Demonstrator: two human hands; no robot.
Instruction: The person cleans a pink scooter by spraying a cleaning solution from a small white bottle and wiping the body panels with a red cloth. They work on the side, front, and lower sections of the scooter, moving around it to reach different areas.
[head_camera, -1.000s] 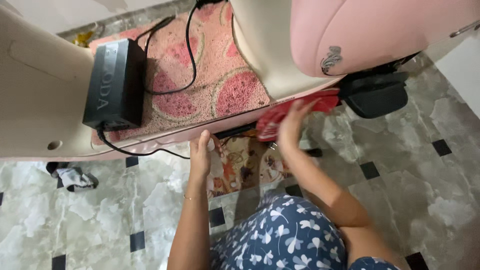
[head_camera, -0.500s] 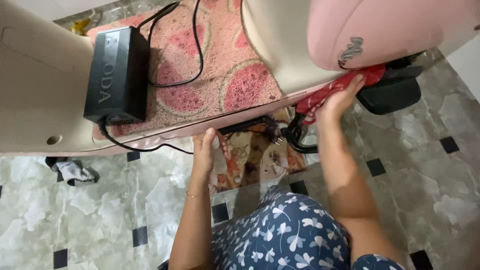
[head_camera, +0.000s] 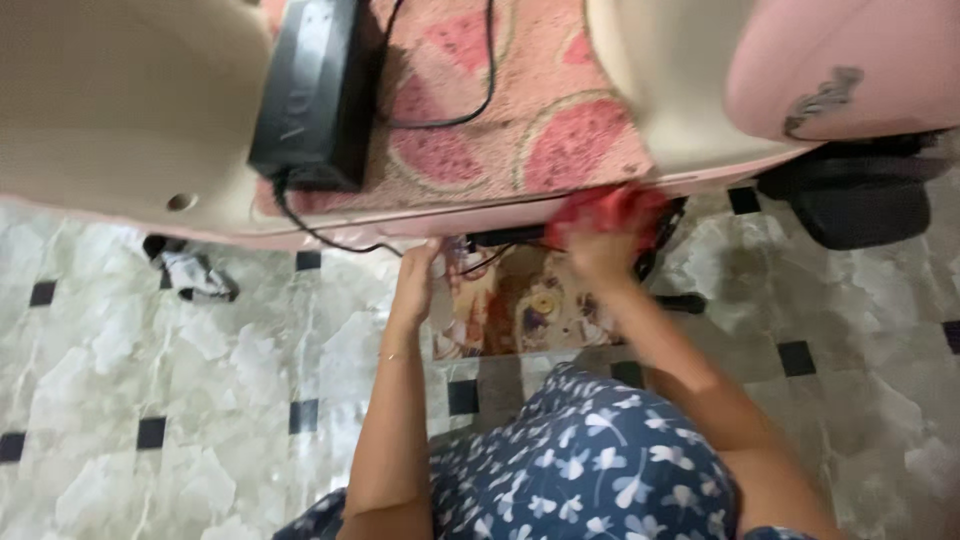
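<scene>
My right hand (head_camera: 603, 252) grips a red cloth (head_camera: 607, 213) and presses it against the lower pink edge of a scooter (head_camera: 420, 222), just under the footboard. My left hand (head_camera: 417, 283) rests flat with fingers up against the same pink edge, a little to the left. A thin bracelet circles that wrist. Below both hands a patterned mat (head_camera: 520, 310) lies on the floor. The frame is blurred, so the finger detail on the cloth is soft.
On the scooter's footboard lies a pink watermelon-print mat (head_camera: 520, 130) with a black box-shaped charger (head_camera: 305, 95) and its black cables. A black footrest (head_camera: 860, 205) sticks out at right. A rag (head_camera: 190, 272) lies on the marble tile floor at left. My flowered-cloth knee (head_camera: 590, 460) fills the bottom.
My right hand has carried the red cloth left, from under the seat near the footrest to the edge below the footboard. The view has shifted right and down. My left hand stayed put.
</scene>
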